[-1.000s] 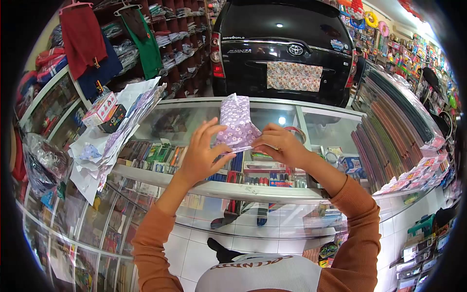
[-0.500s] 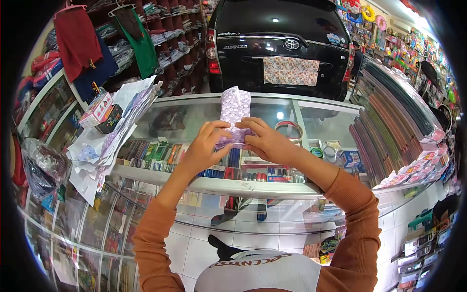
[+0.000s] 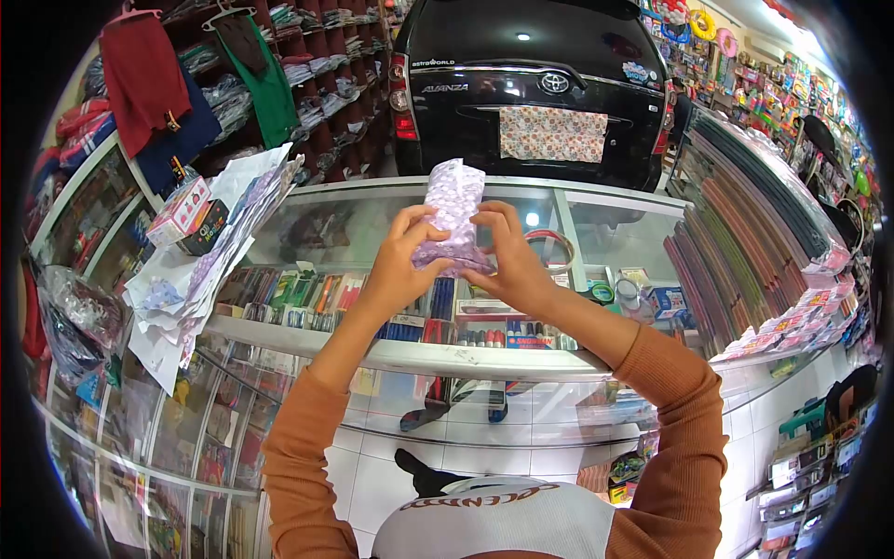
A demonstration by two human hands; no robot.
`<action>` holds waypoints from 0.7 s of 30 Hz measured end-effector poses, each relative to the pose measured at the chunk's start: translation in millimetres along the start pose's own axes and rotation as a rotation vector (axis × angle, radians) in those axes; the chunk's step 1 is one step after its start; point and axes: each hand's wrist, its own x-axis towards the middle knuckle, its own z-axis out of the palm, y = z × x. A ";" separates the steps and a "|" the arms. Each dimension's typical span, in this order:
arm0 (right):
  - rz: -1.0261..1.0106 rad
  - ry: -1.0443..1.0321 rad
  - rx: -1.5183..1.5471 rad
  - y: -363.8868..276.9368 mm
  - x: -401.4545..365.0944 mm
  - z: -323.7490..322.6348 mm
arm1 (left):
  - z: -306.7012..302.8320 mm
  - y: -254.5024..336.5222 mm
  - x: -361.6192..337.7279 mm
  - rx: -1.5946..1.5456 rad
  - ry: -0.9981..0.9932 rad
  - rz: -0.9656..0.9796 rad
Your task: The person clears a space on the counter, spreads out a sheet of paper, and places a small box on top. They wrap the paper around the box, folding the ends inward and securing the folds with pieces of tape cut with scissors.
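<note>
Above the glass counter (image 3: 307, 228) (bare mid-top), both hands round a purple parcel (image 3: 452, 210).

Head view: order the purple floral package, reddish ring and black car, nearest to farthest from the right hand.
1. purple floral package, in the right hand.
2. reddish ring, beside it on the counter.
3. black car, behind the counter.
</note>
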 end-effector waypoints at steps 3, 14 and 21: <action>0.161 -0.170 0.012 13.4 -7.0 -4.2 | -2.8 -17.9 -4.5 -0.007 0.052 -0.033; -0.235 -0.212 0.043 11.6 10.8 -14.2 | -10.8 0.9 -20.2 -0.207 -0.085 -0.329; -0.183 -0.225 0.034 9.6 8.6 -15.7 | -10.2 6.9 -5.9 0.092 0.049 0.183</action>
